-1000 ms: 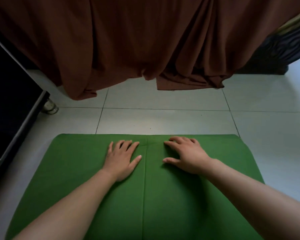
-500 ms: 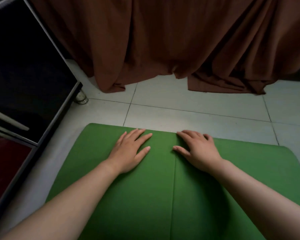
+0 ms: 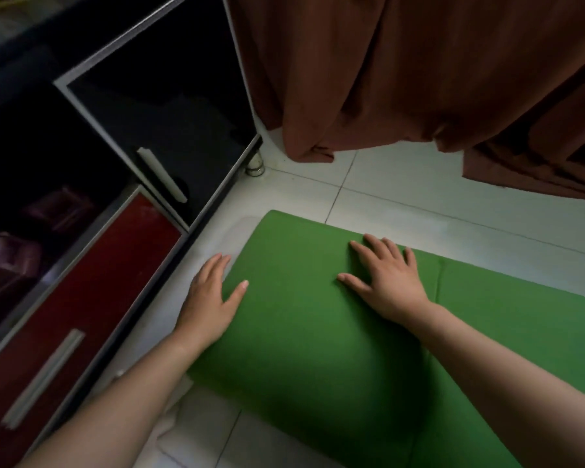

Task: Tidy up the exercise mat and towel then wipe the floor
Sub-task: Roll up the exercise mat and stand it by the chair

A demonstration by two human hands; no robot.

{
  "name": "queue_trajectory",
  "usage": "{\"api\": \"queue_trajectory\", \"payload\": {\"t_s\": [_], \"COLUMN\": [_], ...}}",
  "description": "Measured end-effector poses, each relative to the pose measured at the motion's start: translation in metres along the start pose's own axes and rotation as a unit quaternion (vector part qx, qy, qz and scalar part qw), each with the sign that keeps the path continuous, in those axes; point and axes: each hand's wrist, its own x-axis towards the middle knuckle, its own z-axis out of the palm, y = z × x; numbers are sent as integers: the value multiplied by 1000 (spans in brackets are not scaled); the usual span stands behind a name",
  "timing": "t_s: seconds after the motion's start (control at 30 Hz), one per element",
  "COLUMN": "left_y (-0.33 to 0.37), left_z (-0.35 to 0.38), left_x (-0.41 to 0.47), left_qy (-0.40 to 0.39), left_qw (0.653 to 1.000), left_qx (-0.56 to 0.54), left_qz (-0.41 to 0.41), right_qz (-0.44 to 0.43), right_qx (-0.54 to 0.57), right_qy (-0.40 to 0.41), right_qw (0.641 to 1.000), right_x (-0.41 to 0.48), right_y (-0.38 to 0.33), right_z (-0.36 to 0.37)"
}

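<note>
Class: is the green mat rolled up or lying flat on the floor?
Lying flat: the green mat spreads over the tiled floor, right hand flat on top, left hand at its edge. Whether doubled, cannot tell.

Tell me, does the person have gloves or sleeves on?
No gloves and no sleeves show. The left hand and right hand are bare, and the left forearm and right forearm are uncovered right to the picture's edge. I see no ring, watch or bracelet.

Head-worn camera looks forward and down, near the mat (image 3: 301, 315).
</note>
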Motion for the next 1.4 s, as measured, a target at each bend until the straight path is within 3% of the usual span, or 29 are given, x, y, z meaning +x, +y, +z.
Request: {"api": "queue_trajectory", "payload": {"t_s": [0.17, 0.43, 0.63, 0.87, 1.1, 1.4], "left_y": [-11, 3, 63, 182, 308, 416], "left_z": [-2, -12, -56, -116, -158, -235], "left_x": [-18, -20, -17, -13, -55, -138], "left_qy": [-79, -22, 35, 86, 34, -101], "left_qw": [981, 962, 964, 961, 968, 955], "left_qx": [-141, -246, -259, -246, -181, -87], "left_qz": [-109, -115, -41, 90, 169, 265], "right_qz": [2, 17, 0, -28, -9, 49], "right_qx": [-7, 27, 87, 164, 265, 254], "right_qy": [11, 16, 6, 107, 139, 88], "right_qw": [1000, 999, 996, 980, 954, 962], "right_x": [0, -10, -26, -42, -93, -189], "right_y": [-1, -3, -1, 5, 16, 23], "right_z": [0, -14, -66, -194, -315, -469]}}
